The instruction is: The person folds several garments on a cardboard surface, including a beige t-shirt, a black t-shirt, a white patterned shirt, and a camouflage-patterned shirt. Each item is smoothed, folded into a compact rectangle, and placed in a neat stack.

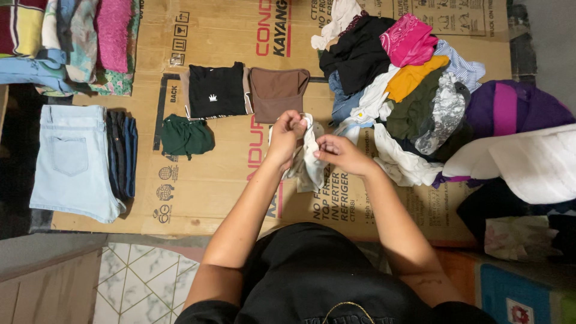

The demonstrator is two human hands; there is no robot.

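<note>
While both hands work above the flattened cardboard sheet (198, 198), they grip one small white garment (309, 157) between them — the left hand (285, 133) pinches its upper edge with fingers curled shut, and the right hand (339, 152) pinches the cloth just beside it, thumb and fingers closed on the fabric. The garment hangs crumpled below the hands, over the middle of the cardboard. Just beyond it lie a folded brown top (278, 90) and a folded black top (216, 90), side by side and touching, with a dark green piece (186, 137) near them to the left. Further left sit folded pale denim shorts (73, 161) beside darker jeans (122, 153). To the right rises a loose heap of clothes (408, 84) — black, pink, orange, olive and white all tangled together.
</note>
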